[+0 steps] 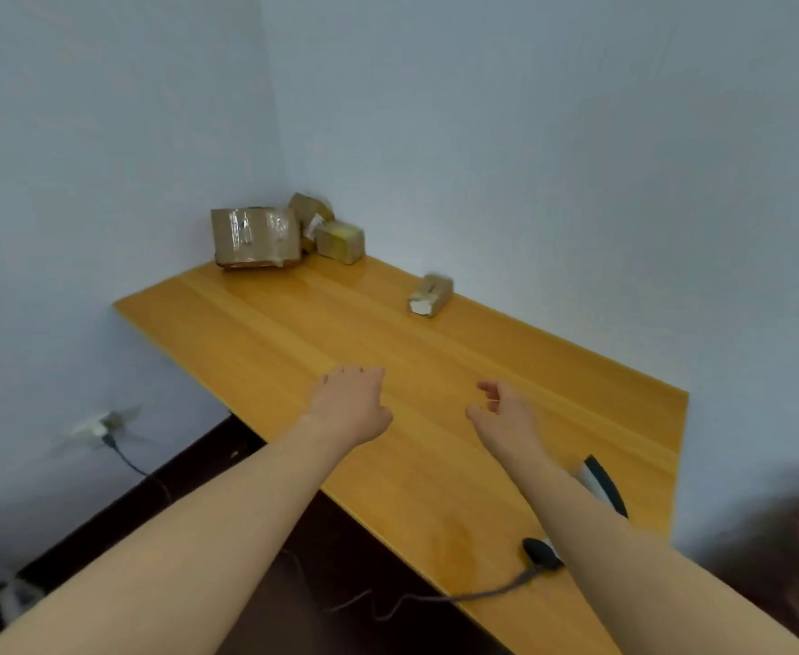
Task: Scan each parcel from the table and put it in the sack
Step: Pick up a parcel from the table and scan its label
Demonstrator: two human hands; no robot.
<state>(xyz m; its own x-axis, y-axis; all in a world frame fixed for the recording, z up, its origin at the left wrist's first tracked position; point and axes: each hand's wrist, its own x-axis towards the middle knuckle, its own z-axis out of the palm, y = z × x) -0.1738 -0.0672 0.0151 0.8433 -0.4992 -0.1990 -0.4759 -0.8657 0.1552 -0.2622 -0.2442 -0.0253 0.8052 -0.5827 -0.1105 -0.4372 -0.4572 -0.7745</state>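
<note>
Left hand (350, 404), right hand (506, 413) relaxed, parcels (255, 236) on table (293, 323)

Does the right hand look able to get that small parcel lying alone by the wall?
Probably yes. The right hand holds nothing, and only bare table lies between it and the small parcel. Nothing stands in the way, though the arm would need to stretch further.

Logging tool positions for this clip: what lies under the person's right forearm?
A black-and-white barcode scanner on the wooden table, its cable trailing off the near edge. The right forearm covers the scanner's middle, so its trigger cannot be seen.
</note>
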